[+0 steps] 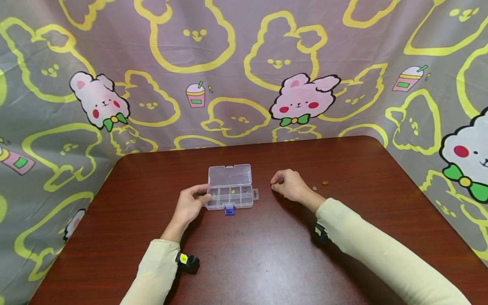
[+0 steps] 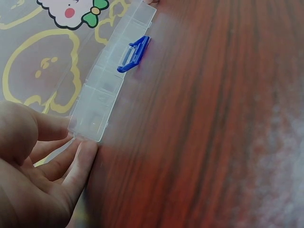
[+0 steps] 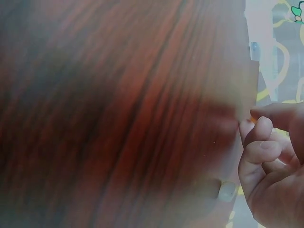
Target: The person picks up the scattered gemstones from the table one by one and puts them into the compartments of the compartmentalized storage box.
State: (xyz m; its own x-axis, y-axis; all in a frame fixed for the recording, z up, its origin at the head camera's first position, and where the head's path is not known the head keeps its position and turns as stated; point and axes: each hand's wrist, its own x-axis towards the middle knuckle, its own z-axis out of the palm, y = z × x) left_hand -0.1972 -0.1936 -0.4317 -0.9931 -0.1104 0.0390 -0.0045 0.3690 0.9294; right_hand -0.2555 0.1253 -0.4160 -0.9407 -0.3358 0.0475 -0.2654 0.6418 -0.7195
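A clear plastic compartment box (image 1: 229, 197) stands on the table with its lid (image 1: 230, 175) raised at the back and a blue latch (image 1: 229, 210) at the front. A yellow stone (image 1: 232, 192) and a few other small pieces lie in its compartments. My left hand (image 1: 192, 202) holds the box's left end between thumb and fingers; in the left wrist view the thumb (image 2: 84, 159) sits at its corner. To the right of the box, my right hand (image 1: 290, 185) pinches a small orange piece (image 3: 253, 120), mostly hidden by the fingertips, low over the tabletop.
Right of the right hand, a pale stone (image 1: 314, 188) and an amber-brown stone (image 1: 325, 183) lie on the dark wooden table (image 1: 263, 258). A patterned curtain (image 1: 236, 55) hangs around the table's back and sides.
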